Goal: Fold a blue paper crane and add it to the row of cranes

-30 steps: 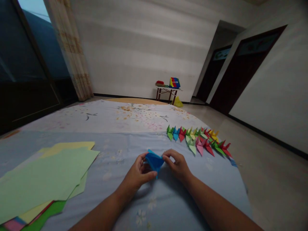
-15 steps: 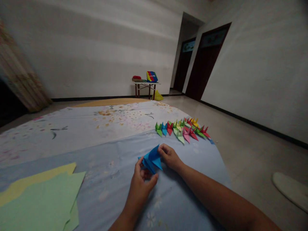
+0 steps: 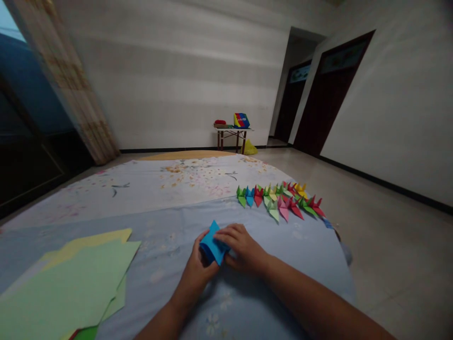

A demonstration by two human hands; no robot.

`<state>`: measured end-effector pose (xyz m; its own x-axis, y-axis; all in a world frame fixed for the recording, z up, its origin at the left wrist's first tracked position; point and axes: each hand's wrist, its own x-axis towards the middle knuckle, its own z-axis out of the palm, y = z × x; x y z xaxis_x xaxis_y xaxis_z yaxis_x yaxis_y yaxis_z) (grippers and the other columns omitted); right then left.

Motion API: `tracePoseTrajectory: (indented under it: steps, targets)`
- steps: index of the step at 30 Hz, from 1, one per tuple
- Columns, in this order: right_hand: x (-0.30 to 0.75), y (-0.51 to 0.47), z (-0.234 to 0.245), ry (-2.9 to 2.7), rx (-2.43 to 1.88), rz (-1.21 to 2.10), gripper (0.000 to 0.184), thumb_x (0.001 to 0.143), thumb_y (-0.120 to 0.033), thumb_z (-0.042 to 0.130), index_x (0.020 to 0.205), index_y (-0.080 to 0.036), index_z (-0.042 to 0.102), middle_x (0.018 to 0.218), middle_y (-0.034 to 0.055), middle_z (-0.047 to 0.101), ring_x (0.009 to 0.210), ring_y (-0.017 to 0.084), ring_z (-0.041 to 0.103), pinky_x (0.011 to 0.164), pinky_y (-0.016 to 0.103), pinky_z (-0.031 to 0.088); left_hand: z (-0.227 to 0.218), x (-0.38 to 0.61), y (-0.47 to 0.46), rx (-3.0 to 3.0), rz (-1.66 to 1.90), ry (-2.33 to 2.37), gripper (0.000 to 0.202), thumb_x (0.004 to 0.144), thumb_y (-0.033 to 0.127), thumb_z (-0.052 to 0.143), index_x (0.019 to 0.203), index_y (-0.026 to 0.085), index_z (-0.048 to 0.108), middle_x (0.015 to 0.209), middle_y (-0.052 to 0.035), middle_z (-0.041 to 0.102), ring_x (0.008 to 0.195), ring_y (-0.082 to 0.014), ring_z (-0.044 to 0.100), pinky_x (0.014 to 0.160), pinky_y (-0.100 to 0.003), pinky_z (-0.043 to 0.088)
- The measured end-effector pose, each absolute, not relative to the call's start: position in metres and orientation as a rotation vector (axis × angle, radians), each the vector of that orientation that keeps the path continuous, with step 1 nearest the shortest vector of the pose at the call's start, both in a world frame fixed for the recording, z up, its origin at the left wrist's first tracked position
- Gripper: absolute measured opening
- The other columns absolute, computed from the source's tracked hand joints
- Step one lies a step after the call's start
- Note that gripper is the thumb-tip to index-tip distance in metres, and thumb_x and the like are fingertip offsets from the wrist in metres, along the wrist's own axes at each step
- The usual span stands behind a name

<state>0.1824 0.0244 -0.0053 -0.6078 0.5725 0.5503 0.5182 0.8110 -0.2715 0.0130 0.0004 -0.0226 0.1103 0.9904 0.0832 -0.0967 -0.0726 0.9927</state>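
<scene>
a folded blue paper [image 3: 212,245] is held between the curled left hand [image 3: 195,257] and right hand [image 3: 242,248]; finished paper cranes [image 3: 279,200] are lined up at one o'clock, loose sheets [image 3: 67,283] left at eight.

view: 1, head-worn | faces: forward, down | near: left hand [image 3: 194,257], right hand [image 3: 242,248]

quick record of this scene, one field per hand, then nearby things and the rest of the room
left hand: grips the folded blue paper from its left side
right hand: fingers press across the same paper
nearby: a row of multicoloured origami cranes on a pale blue bedsheet; loose coloured paper sheets, green on top, at the left
rest: small table by the far wall with a multicoloured box-shaped item on it; yellow plastic bag beside it; curtain at the left
</scene>
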Motion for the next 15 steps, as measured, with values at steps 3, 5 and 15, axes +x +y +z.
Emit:
tracePoseTrajectory:
  steps: [3, 5, 15]
  targets:
    - [0.180, 0.026, -0.010, -2.387, -0.808, 0.111, 0.052, 0.073, -0.024, 0.062, 0.123, -0.022, 0.048, 0.120, 0.0088, 0.056, 0.106, 0.024, 0.044, 0.090, 0.042, 0.032, -0.024, 0.011, 0.000, 1.275, 1.189, 1.073, 0.075, 0.063, 0.029, 0.070, 0.126, 0.015, 0.032, 0.118, -0.0130, 0.056, 0.106, -0.0256, 0.057, 0.093, -0.036, 0.043]
    - [0.177, 0.028, -0.014, -2.369, -0.823, 0.155, 0.050, 0.073, -0.021, 0.062, 0.122, -0.021, 0.050, 0.119, 0.0086, 0.057, 0.103, 0.023, 0.045, 0.089, 0.041, 0.032, -0.024, 0.010, 0.001, 1.288, 1.166, 1.104, 0.079, 0.062, 0.028, 0.069, 0.129, 0.015, 0.030, 0.114, -0.0128, 0.058, 0.101, -0.0255, 0.059, 0.091, -0.037, 0.045]
    - [0.168, 0.039, -0.028, -2.178, -0.857, 0.444, 0.043, 0.072, -0.008, 0.058, 0.113, -0.023, 0.058, 0.101, 0.0062, 0.058, 0.095, 0.020, 0.045, 0.083, 0.036, 0.036, -0.017, 0.012, 0.003, 1.240, 1.227, 1.366, 0.068, 0.061, 0.037, 0.073, 0.117, 0.017, 0.041, 0.106, -0.0096, 0.064, 0.098, -0.0270, 0.061, 0.089, -0.038, 0.046]
